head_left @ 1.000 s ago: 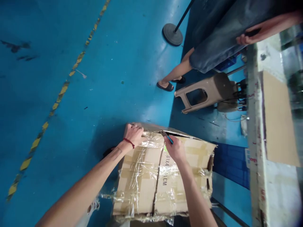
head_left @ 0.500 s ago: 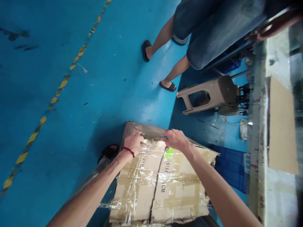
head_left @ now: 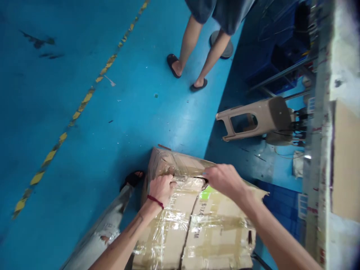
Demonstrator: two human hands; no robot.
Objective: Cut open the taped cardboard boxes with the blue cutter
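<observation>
Cardboard box (head_left: pixel 171 228), brown, boxy and wrapped in shiny clear film and tape, sits low in front of me, beside the end of the workspace; I can't tell what bears its underside. A dark seam runs down its face, next to a bright green sticker (head_left: pixel 206 192) and printed black characters.

With my left hand (head_left: pixel 161 189), a dark red cord bracelet (head_left: pixel 155 201) at the wrist, I pinch the film-covered edge of the box between curled fingers. My right hand (head_left: pixel 225 180) is closed around a blue-handled tool (head_left: pixel 205 174), mostly hidden by my fingers, at the same edge, where a narrow dark gap shows.

Around me spreads a glossy blue floor (head_left: pixel 135 123), scuffed and specked, crossed by a worn yellow-and-black striped line (head_left: pixel 84 102). A person in dark blue shorts (head_left: pixel 222 13) and black slippers (head_left: pixel 173 65) stands on it, near a round grey base (head_left: pixel 222 45). To the right is a beige plastic stool (head_left: pixel 249 118) with a dark seat, near a long, worn whitish bench (head_left: pixel 344 62) that carries a flat brown cardboard sheet (head_left: pixel 347 161). A blue plastic crate (head_left: pixel 287 210) stands between box and bench.
</observation>
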